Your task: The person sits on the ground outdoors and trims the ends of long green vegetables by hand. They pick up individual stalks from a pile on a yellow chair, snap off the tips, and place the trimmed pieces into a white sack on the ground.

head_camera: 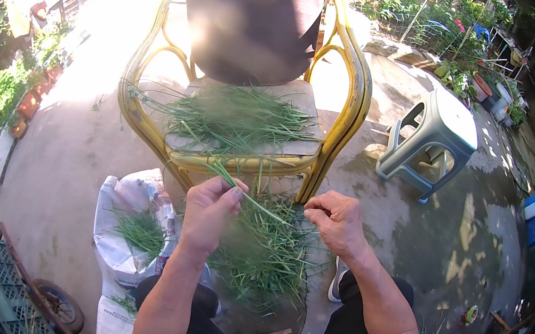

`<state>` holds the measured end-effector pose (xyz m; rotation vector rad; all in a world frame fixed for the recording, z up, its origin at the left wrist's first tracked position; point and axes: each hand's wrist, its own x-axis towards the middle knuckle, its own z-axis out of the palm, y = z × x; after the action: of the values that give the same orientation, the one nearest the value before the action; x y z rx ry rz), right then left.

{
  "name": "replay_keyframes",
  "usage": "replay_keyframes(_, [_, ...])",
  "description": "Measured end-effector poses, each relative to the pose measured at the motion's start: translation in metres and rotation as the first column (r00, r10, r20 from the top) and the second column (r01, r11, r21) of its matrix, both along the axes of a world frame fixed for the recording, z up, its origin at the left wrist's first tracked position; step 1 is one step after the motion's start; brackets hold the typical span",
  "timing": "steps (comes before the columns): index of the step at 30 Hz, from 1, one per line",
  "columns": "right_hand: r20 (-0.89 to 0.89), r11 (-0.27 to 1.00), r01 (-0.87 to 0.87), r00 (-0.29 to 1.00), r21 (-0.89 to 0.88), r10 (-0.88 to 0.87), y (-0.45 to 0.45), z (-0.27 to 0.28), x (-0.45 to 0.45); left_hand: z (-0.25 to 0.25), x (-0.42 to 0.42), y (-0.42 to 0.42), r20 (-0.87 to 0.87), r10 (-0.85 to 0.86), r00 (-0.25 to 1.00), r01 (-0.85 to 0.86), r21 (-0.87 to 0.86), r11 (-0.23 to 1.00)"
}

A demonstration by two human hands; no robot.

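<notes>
Between thumb and fingers, my left hand (210,207) pinches a few long green stalks (266,210), whose pale ends point right. My right hand (339,223) is beside those ends, thumb and fingertips drawn together; whether anything thin is between them cannot be told. In front, a pile of long green stalks (244,115) covers much of the seat of a yellow cane armchair (350,122) with a dark back cushion (251,26). On the ground below my hands lies a heap of green leaves and stalks (264,264). Left of it, an open white woven sack (106,236) holds more greens.
A grey plastic stool (429,143) stands at right on the concrete. At lower left are a green plastic crate (0,283) and a wheel (58,307). Potted plants (33,103) line the left side; a garden bed (436,26) lies at upper right.
</notes>
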<state>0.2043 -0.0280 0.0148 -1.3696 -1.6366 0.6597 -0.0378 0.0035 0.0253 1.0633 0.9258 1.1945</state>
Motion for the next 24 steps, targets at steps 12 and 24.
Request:
replay_keyframes(12, [-0.343, 0.905, -0.278, 0.925, -0.321, 0.162, -0.004, 0.006, -0.024, -0.009, 0.032, -0.015, -0.104, -0.153, 0.983, 0.150, -0.040, 0.988])
replay_keyframes(24, [-0.611, 0.830, -0.339, 0.792, -0.444, -0.003, -0.002, -0.011, -0.027, -0.011, 0.031, -0.017, -0.078, -0.185, 0.980, 0.184, -0.021, 0.983])
